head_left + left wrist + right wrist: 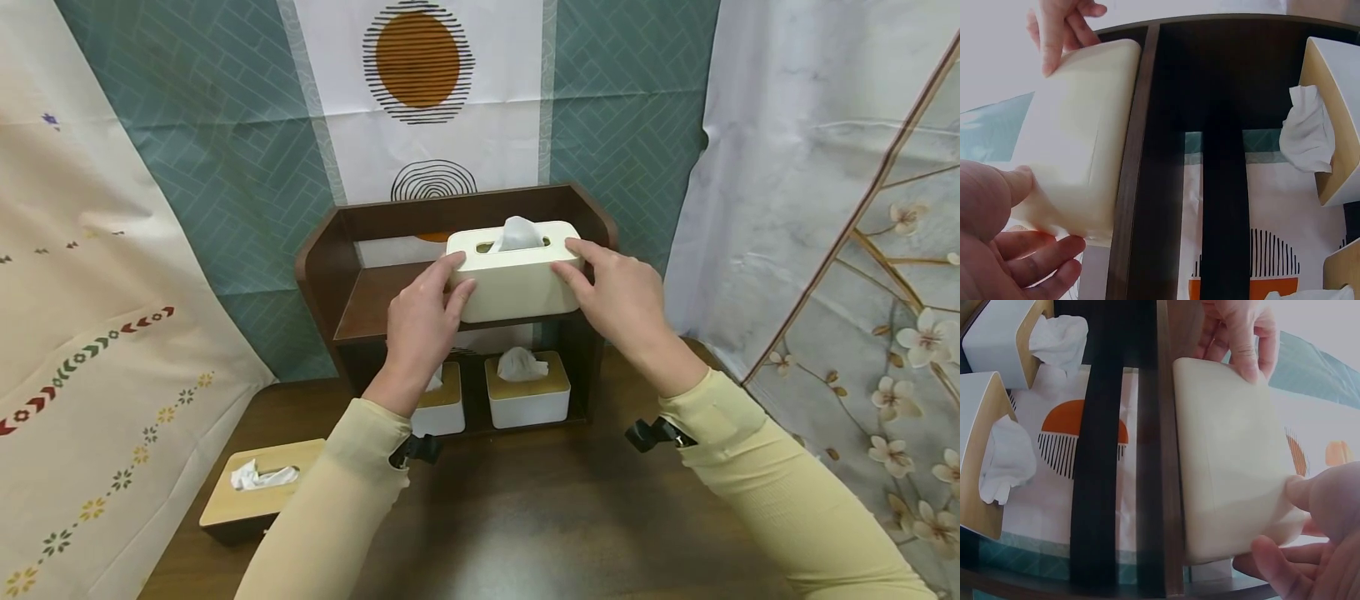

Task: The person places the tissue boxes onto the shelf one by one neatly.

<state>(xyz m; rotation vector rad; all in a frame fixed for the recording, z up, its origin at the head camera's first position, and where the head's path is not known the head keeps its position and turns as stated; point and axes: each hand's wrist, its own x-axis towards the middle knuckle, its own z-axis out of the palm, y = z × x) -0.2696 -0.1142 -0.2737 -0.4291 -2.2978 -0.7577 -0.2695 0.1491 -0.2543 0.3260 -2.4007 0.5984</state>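
Note:
A cream tissue box (521, 287) with a white tissue sticking out of its oval slot is at the front of the upper shelf (382, 300), toward its right side. My left hand (423, 321) grips the box's left end, thumb on the front face. At the right end my right hand (622, 292) grips it the same way. In the left wrist view the box (1072, 131) lies right along the shelf board's edge. From the right wrist view, the box's front face (1229, 456) shows between both hands.
Two white tissue boxes with wooden lids, a left one (441, 417) and a right one (528, 408), stand on the lower level of the dark brown rack (318, 279). A dark box with a light wooden lid (300, 457) sits on the table (510, 508) at left, partly behind my left sleeve.

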